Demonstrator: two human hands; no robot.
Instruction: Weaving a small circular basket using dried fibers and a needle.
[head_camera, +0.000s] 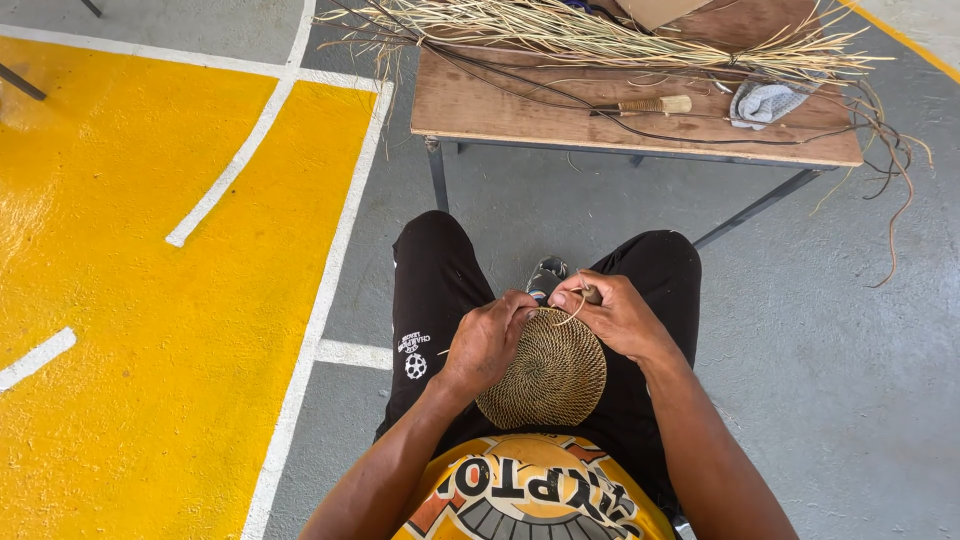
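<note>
Care at the rim looked like the thing that mattered: the strand (572, 314) probably needed pulling snug against the last coil. The round woven mat (548, 378) rested on the lap between both hands, the left hand (487, 340) closed on its near edge, the right hand (613, 313) pinching the strand and a small tool at the top edge.

Plenty of open floor (850, 380) either side of the knees, but straight ahead the wooden bench (500, 105) blocks things, its far edge buried in straw (600, 35) and trailing dark cords (890, 170).
</note>
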